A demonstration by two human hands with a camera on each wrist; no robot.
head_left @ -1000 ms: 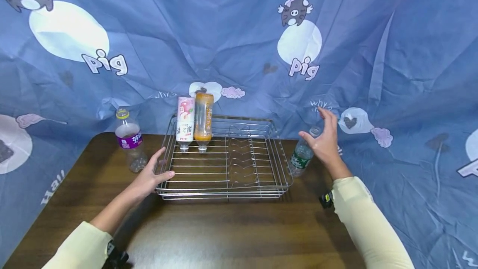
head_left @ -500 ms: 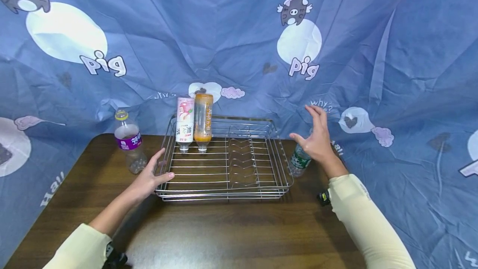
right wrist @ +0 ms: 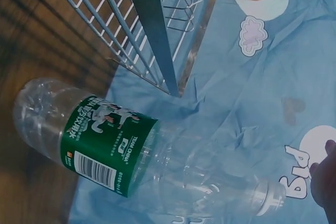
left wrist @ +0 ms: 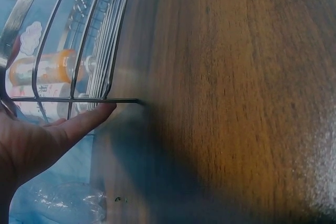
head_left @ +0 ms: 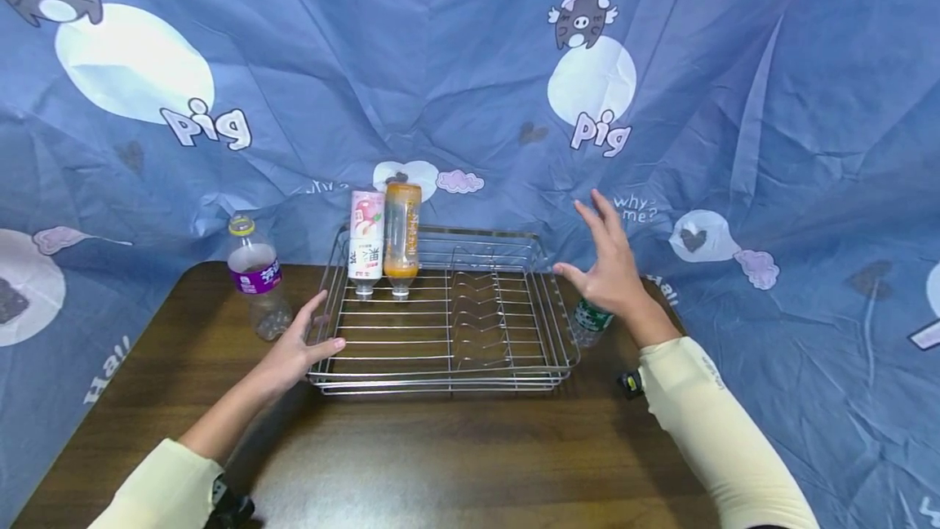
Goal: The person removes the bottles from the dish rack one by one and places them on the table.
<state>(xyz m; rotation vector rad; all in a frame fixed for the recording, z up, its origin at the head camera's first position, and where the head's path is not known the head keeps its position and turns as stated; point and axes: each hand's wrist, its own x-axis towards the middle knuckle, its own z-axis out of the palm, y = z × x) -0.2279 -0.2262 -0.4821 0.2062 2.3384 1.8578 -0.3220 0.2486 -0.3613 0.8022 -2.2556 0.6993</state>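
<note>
A chrome wire dish rack (head_left: 448,371) stands on the brown table. My left hand (head_left: 290,355) rests against its left side, fingers and thumb spread; in the left wrist view the thumb (left wrist: 86,124) touches the side wires. Inside the rack at the back left, a pink-and-white bottle (head_left: 365,239) and an orange-capped-looking clear bottle (head_left: 401,231) stand neck down, side by side. My right hand (head_left: 611,276) is raised with fingers spread, holding nothing. Below and behind it a clear water bottle with a green label (right wrist: 109,145) stands upright beside the rack's right side.
A clear bottle with a purple label and yellow neck ring (head_left: 257,272) stands left of the rack, close to the left hand. Wavy wire dividers (head_left: 477,321) fill the rack's right part. A blue printed cloth (head_left: 455,64) hangs behind the table (head_left: 441,455).
My right hand has moved left and slightly up, from beside the green-labelled bottle's top to in front of it, covering its upper part. The left hand and the rack stay put.
</note>
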